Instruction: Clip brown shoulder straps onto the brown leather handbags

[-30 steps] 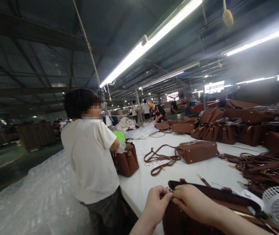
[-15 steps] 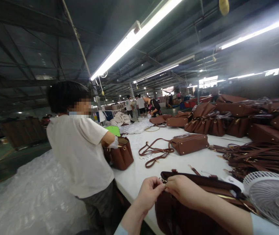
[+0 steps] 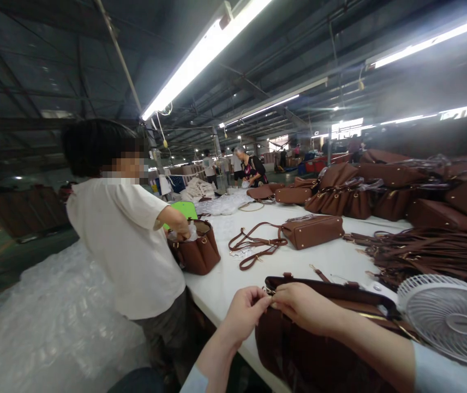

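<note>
A dark brown handbag (image 3: 299,349) lies at the table's near edge, its top opening facing up. At its left end, beside a small metal ring, my left hand (image 3: 245,311) is closed in a pinch. My right hand (image 3: 299,305) reaches across the bag and pinches at the same spot, fingertips against those of the left. Whatever small part sits between the fingers is hidden. A gold zip line shows along the bag's opening, and a short strap with a clip (image 3: 319,274) lies just behind it.
A white fan (image 3: 454,322) stands right of the bag. Brown straps (image 3: 417,254) and stacked handbags (image 3: 340,188) fill the right side. Another handbag (image 3: 313,232) with a looped strap lies mid-table. At left, a co-worker (image 3: 123,245) reaches into a bag (image 3: 198,251) beside heaped clear plastic (image 3: 61,322).
The view has shifted slightly. Both my hands stay pinched at the bag's end. The co-worker's hand has gone lower into the other bag.
</note>
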### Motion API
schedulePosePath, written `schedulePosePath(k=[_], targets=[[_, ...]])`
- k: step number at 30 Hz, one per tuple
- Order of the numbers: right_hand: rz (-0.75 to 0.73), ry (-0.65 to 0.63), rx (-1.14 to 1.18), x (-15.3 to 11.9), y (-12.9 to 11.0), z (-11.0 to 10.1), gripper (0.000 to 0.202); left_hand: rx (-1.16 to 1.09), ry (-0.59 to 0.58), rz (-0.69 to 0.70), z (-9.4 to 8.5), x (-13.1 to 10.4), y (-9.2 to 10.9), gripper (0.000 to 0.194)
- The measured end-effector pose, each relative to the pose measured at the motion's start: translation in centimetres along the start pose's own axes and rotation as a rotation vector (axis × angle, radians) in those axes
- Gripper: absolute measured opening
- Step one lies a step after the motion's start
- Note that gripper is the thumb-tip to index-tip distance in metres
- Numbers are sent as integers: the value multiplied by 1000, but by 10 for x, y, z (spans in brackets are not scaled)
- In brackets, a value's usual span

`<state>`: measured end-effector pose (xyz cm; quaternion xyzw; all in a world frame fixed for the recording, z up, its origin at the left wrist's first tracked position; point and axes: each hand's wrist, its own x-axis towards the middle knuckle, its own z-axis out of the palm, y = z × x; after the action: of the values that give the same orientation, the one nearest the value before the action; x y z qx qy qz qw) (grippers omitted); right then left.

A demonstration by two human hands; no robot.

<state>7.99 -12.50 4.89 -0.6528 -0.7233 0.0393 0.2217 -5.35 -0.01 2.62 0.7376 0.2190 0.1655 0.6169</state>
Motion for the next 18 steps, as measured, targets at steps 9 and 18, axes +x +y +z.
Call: schedulePosePath(k=[9, 18], targets=[[-26, 14, -62, 0, 5, 7, 35, 55, 74, 64, 6, -2, -8, 25], [176, 250, -229, -35, -16, 3, 40, -123, 21, 61, -7, -3, -10, 39]])
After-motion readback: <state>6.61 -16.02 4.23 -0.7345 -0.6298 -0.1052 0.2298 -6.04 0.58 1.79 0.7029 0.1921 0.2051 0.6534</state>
